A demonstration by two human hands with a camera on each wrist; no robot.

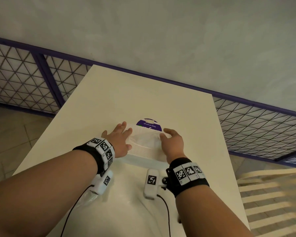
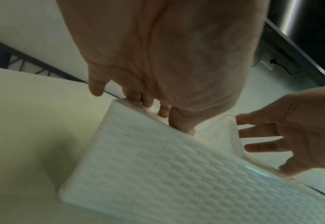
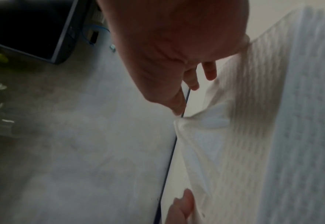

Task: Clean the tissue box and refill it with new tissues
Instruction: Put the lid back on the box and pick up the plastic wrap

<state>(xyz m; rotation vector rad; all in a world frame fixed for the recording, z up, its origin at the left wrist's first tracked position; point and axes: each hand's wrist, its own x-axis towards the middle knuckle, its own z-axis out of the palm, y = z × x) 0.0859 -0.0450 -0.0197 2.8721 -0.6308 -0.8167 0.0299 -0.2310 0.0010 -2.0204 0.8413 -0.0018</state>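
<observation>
A white tissue box with a woven pattern lies on the white table. A crumpled white tissue sticks out of its top opening. My left hand lies on the box's left end, fingers spread over the top. In the left wrist view the box fills the lower frame, and my left hand presses its fingertips on the upper edge beside the tissue. My right hand hovers at the right end with straight, spread fingers. In the right wrist view a fingertip touches the tissue.
A round purple sticker lies on the table just behind the box. A purple-framed mesh fence runs along the far edge below a grey wall. A slatted wooden seat stands at the right. The table's edges are close on both sides.
</observation>
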